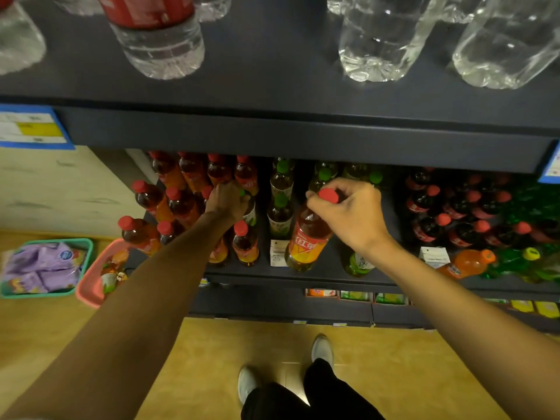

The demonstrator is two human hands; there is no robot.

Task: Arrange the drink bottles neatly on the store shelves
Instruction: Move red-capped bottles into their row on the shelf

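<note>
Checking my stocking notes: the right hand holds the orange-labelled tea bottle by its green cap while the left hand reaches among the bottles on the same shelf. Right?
Not quite: the cap is red, not green. The head view shows the right hand gripping the orange-labelled tea bottle by its red cap; the left hand does reach among that shelf's bottles.

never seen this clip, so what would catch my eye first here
The right hand pinches the red cap of a tilted red-tea bottle at the middle shelf's front. The left hand grips a green-capped bottle beside the red-capped rows. Clear water bottles stand on the shelf above.
</note>
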